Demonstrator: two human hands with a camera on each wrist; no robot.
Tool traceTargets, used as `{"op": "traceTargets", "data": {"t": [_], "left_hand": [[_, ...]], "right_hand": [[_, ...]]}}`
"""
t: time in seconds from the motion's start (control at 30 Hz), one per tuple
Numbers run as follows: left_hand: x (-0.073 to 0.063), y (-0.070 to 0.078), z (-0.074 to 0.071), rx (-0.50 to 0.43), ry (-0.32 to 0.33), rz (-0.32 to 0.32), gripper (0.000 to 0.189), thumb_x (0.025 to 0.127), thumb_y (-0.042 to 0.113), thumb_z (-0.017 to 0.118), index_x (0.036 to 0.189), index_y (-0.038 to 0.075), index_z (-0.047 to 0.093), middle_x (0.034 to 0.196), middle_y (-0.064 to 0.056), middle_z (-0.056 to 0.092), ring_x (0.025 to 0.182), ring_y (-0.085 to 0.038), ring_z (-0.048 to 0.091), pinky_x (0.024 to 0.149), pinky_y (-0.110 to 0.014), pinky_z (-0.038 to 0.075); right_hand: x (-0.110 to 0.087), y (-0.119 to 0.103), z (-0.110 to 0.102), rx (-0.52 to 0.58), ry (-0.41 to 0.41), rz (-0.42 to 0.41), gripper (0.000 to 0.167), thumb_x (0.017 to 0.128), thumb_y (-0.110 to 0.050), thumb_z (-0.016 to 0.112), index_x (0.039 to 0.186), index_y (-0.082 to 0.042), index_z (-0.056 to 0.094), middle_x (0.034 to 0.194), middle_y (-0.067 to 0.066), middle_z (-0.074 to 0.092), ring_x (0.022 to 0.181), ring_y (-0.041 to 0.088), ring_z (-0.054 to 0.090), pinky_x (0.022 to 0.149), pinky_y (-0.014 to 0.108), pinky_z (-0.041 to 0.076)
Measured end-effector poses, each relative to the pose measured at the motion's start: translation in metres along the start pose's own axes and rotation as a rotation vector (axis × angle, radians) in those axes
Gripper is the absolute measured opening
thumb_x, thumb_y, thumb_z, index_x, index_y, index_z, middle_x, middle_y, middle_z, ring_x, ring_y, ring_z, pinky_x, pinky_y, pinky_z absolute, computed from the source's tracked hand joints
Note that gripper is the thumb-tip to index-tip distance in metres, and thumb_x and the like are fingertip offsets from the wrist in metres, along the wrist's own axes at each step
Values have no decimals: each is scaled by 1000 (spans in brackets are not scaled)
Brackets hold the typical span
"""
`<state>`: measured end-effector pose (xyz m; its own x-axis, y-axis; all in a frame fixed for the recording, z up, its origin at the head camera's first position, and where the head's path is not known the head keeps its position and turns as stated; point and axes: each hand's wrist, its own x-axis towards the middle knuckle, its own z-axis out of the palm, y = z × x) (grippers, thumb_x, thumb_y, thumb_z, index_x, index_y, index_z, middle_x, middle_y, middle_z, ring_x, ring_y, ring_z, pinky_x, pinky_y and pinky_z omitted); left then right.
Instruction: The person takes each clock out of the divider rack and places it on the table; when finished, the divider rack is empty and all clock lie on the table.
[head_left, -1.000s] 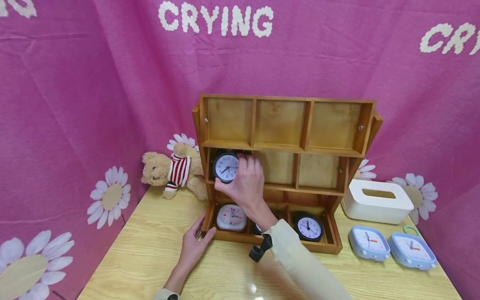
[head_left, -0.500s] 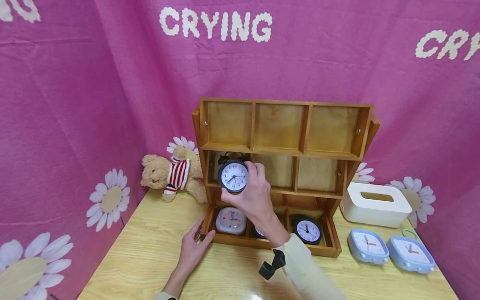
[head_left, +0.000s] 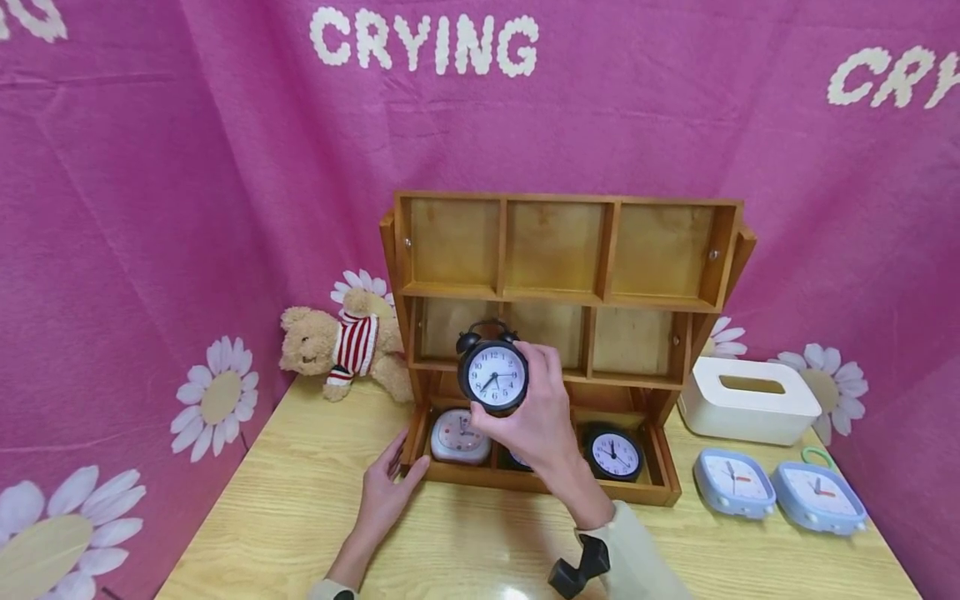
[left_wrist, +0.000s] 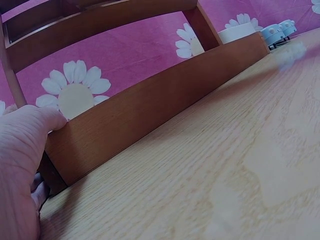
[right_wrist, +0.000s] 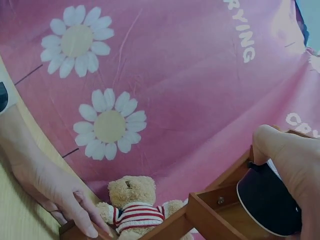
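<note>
My right hand point(head_left: 542, 412) pinches a black twin-bell alarm clock point(head_left: 495, 375) upright, its white dial facing me, in front of the wooden shelf point(head_left: 555, 250). From the right wrist view, the clock's dark back point(right_wrist: 267, 197) shows under my fingers. My left hand point(head_left: 384, 492) holds the shelf's lower left front corner, thumb point(left_wrist: 52, 119) over the front board and fingers along the side. In the bottom row, a pale square clock point(head_left: 461, 435) lies at left and a black round clock point(head_left: 615, 454) at right. Another dark clock between them is mostly hidden behind my right hand.
A teddy bear point(head_left: 341, 346) in a striped sweater lies left of the shelf. On the right stand a white tissue box point(head_left: 750, 417) and two light-blue clocks, one nearer the shelf point(head_left: 733, 483) and one farther right point(head_left: 820, 498). A pink curtain point(head_left: 300, 150) hangs behind.
My right hand has drawn the black alarm clock out of the middle row's left compartment, bringing it forward, down and to the right. My left hand has stayed at the corner.
</note>
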<state>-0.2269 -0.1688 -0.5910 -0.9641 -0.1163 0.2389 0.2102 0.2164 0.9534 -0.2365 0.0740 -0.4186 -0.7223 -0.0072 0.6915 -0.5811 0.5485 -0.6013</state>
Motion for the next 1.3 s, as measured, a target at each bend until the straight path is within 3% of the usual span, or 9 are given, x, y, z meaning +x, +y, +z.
{"op": "traceTargets", "data": {"t": [0.37, 0.5, 0.73, 1.03, 1.3], "left_hand": [[0, -3, 1, 33, 12, 2, 62, 96, 13, 77, 151, -2, 52, 149, -23, 56, 135, -38, 54, 111, -55, 43], [1, -2, 2, 36, 11, 1, 63, 95, 13, 77, 151, -3, 52, 148, -25, 56, 135, -39, 54, 111, -56, 43], [0, -1, 3, 54, 8, -15, 63, 95, 15, 77, 150, -4, 52, 150, -25, 54, 136, -43, 53, 111, -57, 44], [-1, 1, 2, 24, -9, -40, 65, 97, 16, 77, 152, -4, 49, 154, -24, 51, 139, -39, 51, 114, -52, 42], [-1, 2, 2, 11, -6, -31, 64, 96, 12, 76, 152, -5, 49, 152, -24, 52, 138, -36, 52, 113, -52, 42]], "right_hand": [[-33, 21, -41, -29, -13, 122, 88, 60, -26, 92, 138, -8, 56, 132, 12, 52, 111, 25, 59, 87, 48, 57], [-44, 32, -56, -66, 15, 127, 88, 59, -23, 93, 138, -5, 58, 129, 13, 54, 109, 25, 60, 85, 47, 57], [-63, 49, -81, -121, 84, 157, 85, 58, -17, 92, 136, -4, 61, 126, 13, 58, 109, 21, 58, 87, 28, 48], [-100, 65, -121, -145, 127, 178, 85, 54, -10, 91, 134, 0, 63, 125, 17, 60, 113, 18, 51, 93, 18, 37], [-137, 90, -157, -215, 182, 189, 92, 48, -6, 92, 134, 4, 62, 121, 20, 58, 113, -2, 44, 91, 2, 34]]}}
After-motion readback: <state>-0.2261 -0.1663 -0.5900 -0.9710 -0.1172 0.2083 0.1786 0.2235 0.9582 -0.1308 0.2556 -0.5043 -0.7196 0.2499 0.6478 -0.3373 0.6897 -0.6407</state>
